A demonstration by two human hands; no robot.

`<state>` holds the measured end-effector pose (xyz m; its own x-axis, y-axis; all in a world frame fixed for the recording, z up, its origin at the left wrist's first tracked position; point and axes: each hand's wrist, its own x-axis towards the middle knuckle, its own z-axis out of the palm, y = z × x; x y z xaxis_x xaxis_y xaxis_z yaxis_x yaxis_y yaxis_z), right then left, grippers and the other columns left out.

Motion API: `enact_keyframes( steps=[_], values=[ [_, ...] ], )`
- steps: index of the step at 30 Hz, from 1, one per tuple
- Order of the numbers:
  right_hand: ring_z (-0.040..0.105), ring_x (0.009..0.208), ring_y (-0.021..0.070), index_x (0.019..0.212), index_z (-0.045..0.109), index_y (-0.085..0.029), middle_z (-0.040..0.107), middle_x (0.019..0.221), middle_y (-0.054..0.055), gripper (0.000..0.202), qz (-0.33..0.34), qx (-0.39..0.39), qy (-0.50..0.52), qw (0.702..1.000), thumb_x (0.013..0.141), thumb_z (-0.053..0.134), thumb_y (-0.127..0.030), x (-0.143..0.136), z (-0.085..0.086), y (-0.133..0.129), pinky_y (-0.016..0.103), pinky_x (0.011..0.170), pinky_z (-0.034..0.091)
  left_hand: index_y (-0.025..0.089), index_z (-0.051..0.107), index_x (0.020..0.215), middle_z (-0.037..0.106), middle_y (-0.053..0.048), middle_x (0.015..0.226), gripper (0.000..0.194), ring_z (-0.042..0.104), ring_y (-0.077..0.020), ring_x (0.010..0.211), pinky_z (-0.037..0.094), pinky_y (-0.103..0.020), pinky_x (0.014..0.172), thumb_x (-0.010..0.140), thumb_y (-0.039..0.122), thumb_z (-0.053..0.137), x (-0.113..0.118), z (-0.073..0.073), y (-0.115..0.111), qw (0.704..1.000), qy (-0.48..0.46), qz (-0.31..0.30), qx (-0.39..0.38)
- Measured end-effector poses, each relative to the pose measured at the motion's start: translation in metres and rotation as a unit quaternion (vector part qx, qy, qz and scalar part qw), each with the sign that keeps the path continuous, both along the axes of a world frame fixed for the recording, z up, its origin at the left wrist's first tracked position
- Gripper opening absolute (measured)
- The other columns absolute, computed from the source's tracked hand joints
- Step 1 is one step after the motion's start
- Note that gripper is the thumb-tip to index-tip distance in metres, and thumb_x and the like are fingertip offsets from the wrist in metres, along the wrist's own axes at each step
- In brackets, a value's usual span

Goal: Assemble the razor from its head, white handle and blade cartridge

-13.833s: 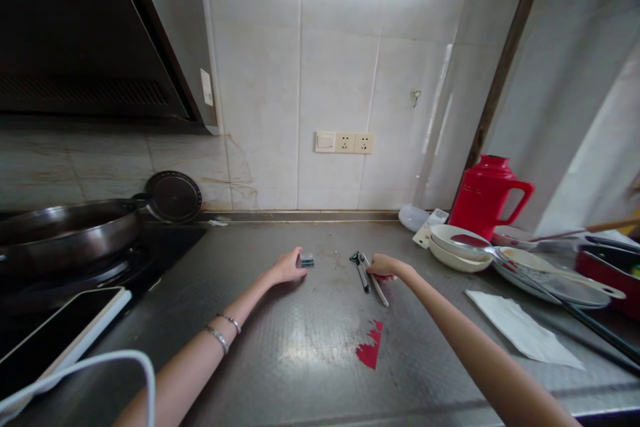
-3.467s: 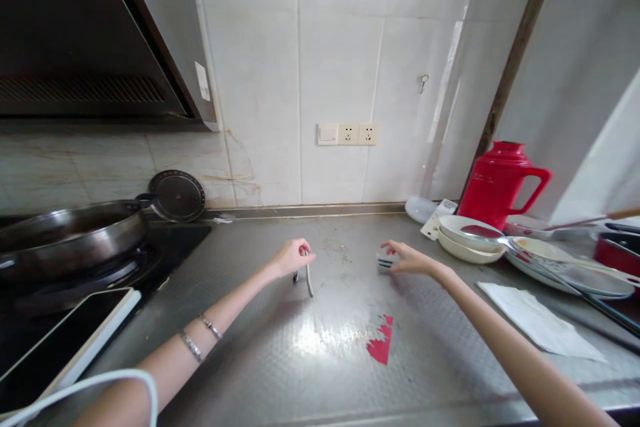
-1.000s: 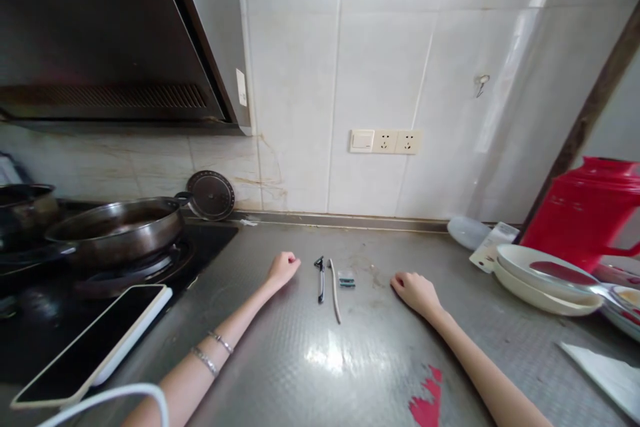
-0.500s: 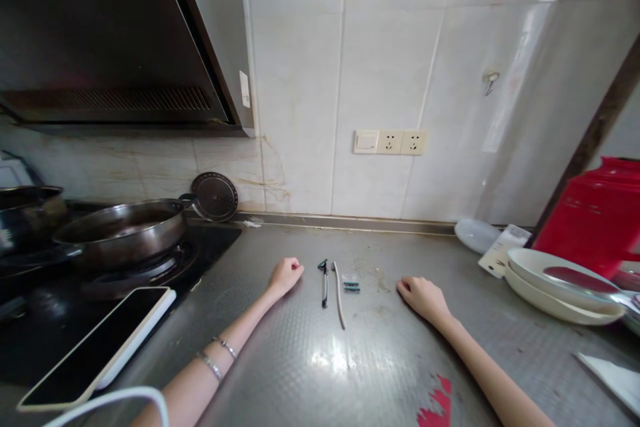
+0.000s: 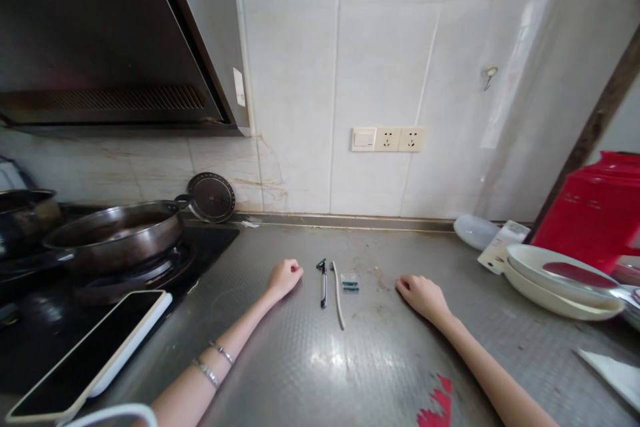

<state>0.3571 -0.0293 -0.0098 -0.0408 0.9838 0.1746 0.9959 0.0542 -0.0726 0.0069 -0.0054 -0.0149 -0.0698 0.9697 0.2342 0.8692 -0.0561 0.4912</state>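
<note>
My left hand [image 5: 286,278] rests on the metal counter [image 5: 320,373] as a loose fist, with nothing visible in it. Just right of it lies a razor [image 5: 324,284] with a dark green head and a dark handle. Beside the razor is a slim white stick [image 5: 339,297], which looks like a toothbrush. Further right sits a small clear pack [image 5: 351,284] with dark green razor cartridges. My right hand [image 5: 421,295] lies knuckles up to the right of the pack, fingers curled under and partly hidden. Neither hand touches these items.
At left, a steel pan [image 5: 117,233] stands on the black stove [image 5: 215,240], under the range hood [image 5: 100,47]. A phone [image 5: 90,353] lies at the near left. To the right are stacked bowls [image 5: 555,290], a white card [image 5: 503,247] and a red flask [image 5: 585,213].
The view has shifted very slightly. Both hands and the items on the counter stay in place.
</note>
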Motion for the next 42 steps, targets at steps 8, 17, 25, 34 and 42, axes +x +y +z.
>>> enact_keyframes(
  steps=[8, 17, 25, 34, 42],
  values=[
    [0.063, 0.072, 0.0219, 0.069, 0.066, -0.020, 0.068, 0.076, 0.011, 0.041, 0.000, -0.001, -0.003, 1.000, 0.086, 0.031, -0.034, 0.000, 0.000, -0.001, 0.026, 0.056, 0.036, 0.017, 0.061, 0.066, 0.063, -0.002, 0.068, 0.019, 0.053, -0.0117, 0.062, 0.028, -0.021, 0.055, 0.075, 0.025, 0.047, 0.004, 0.007, -0.007, 0.999, 0.039, -0.005, -0.015],
    [0.063, 0.071, 0.0218, 0.068, 0.065, -0.020, 0.068, 0.075, 0.010, 0.041, -0.004, 0.005, -0.003, 1.000, 0.085, 0.031, -0.034, 0.000, -0.002, 0.001, 0.025, 0.054, 0.034, 0.019, 0.062, 0.070, 0.066, -0.004, 0.073, 0.024, 0.059, -0.0159, 0.068, 0.033, -0.023, 0.056, 0.078, 0.034, 0.045, 0.025, 0.023, -0.014, 0.997, 0.067, -0.023, -0.015],
    [0.063, 0.072, 0.0217, 0.069, 0.065, -0.020, 0.068, 0.075, 0.011, 0.041, -0.006, 0.007, -0.007, 1.000, 0.086, 0.030, -0.035, 0.000, -0.001, 0.000, 0.025, 0.054, 0.034, 0.017, 0.066, 0.081, 0.068, -0.013, 0.086, 0.038, 0.063, -0.0256, 0.081, 0.042, -0.030, 0.063, 0.076, 0.048, 0.044, 0.069, 0.032, -0.011, 0.985, 0.147, -0.038, -0.080],
    [0.063, 0.073, 0.0210, 0.070, 0.066, -0.019, 0.068, 0.076, 0.010, 0.042, -0.006, 0.006, -0.009, 1.000, 0.086, 0.030, -0.034, 0.000, -0.001, 0.001, 0.025, 0.056, 0.034, 0.015, 0.063, 0.070, 0.067, -0.014, 0.084, 0.021, 0.062, -0.0275, 0.087, 0.043, -0.032, 0.067, 0.073, 0.032, 0.051, 0.070, 0.026, -0.001, 0.994, 0.070, -0.026, -0.081],
    [0.063, 0.073, 0.0210, 0.071, 0.066, -0.019, 0.068, 0.076, 0.011, 0.042, -0.010, -0.001, -0.003, 1.000, 0.086, 0.030, -0.035, 0.001, -0.001, 0.001, 0.025, 0.056, 0.035, 0.013, 0.049, 0.060, 0.060, -0.005, 0.055, 0.027, 0.061, -0.0147, 0.053, 0.043, -0.022, 0.050, 0.080, 0.031, 0.048, 0.051, 0.046, 0.011, 0.942, -0.277, -0.063, -0.180]
  ],
)
